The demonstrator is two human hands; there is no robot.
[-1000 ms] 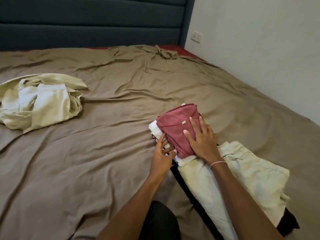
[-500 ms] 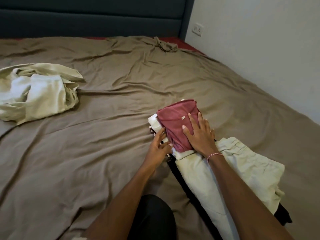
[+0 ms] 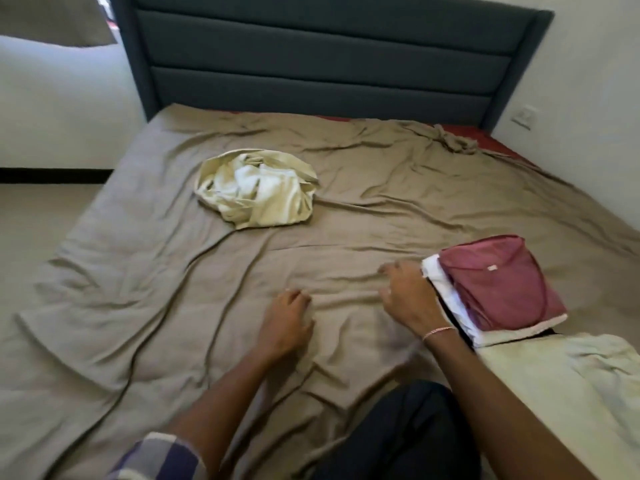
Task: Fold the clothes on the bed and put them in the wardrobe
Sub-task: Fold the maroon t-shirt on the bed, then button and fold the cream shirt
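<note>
A folded maroon garment [image 3: 498, 282] lies on top of a folded white one [image 3: 450, 306], stacked at the right of the bed. A pale green folded garment [image 3: 568, 382] lies just in front of that stack. A crumpled cream and white heap of clothes [image 3: 258, 187] sits further up the bed, left of centre. My left hand [image 3: 285, 323] hovers over the brown sheet [image 3: 138, 306] with fingers loosely curled and holds nothing. My right hand [image 3: 408, 296] is beside the stack's left edge, fingers relaxed, holding nothing.
A dark blue padded headboard [image 3: 329, 64] stands at the far end. White walls close in the right side, with a switch plate [image 3: 524, 116]. A strip of red mattress [image 3: 485, 136] shows at the top right. My dark trouser knee [image 3: 408, 434] rests on the near edge.
Both hands have come off the maroon stack and moved left over the bare sheet. The view has swung left, so the stack now sits at the right.
</note>
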